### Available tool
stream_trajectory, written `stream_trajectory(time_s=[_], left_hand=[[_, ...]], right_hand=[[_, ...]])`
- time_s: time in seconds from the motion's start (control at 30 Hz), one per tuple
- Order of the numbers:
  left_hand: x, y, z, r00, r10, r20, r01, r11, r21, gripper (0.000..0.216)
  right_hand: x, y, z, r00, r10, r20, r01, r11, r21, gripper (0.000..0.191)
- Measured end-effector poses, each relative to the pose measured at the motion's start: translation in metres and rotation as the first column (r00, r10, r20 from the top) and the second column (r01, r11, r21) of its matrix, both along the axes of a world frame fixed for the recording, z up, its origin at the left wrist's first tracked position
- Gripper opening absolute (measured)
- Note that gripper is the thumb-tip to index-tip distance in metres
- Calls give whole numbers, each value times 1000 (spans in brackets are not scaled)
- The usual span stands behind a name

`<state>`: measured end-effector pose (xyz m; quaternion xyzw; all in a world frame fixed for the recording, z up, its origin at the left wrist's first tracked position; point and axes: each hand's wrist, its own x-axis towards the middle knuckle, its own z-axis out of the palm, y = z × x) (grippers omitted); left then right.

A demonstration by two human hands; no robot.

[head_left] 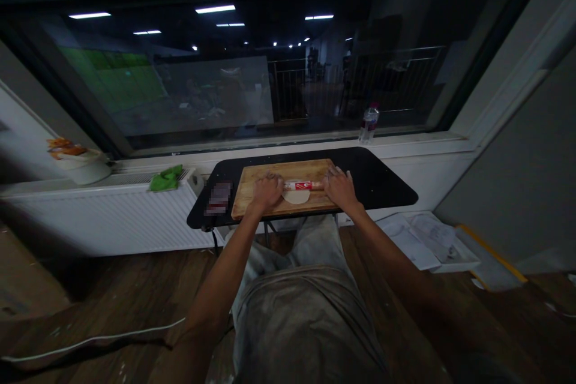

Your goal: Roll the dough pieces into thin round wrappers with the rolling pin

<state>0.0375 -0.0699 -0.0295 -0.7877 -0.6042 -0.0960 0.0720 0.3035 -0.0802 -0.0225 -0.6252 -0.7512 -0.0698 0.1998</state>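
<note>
A rolling pin (302, 186) with a red and white label lies crosswise over a flat, pale round of dough (296, 197). Both rest on a wooden cutting board (252, 177). The fingers of my left hand (269, 190) are closed round the pin's left end. At its right end my right hand (338, 186) is wrapped round it too. The pin covers the far part of the dough, whose near edge shows as a smooth curve.
The board sits on a small black table (378, 183) below a window. A blurred-out flat item (219, 198) lies at its left. A water bottle (369, 124) stands on the sill. Left are a radiator (112, 222), a green cloth (166, 178) and a white pot (83, 168). Papers (414, 234) lie right.
</note>
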Motion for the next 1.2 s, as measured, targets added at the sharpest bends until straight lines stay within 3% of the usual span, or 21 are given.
stream_trajectory(time_s=[0.4, 0.67, 0.8, 1.2], left_hand=[[-18, -7, -19, 988, -152, -28, 153, 985, 76, 45], [-18, -9, -29, 986, -105, 128, 82, 981, 175, 44], [-18, -16, -33, 975, -138, 173, 96, 968, 231, 41], [-26, -60, -50, 943, -192, 272, 88, 931, 355, 46]], right_hand=[[3, -27, -23, 992, 85, -97, -67, 982, 175, 51], [4, -31, -37, 983, 109, -146, -74, 971, 229, 54], [6, -40, -46, 974, 141, -176, -89, 958, 271, 54], [17, -64, -64, 925, 318, -209, -211, 886, 412, 53]])
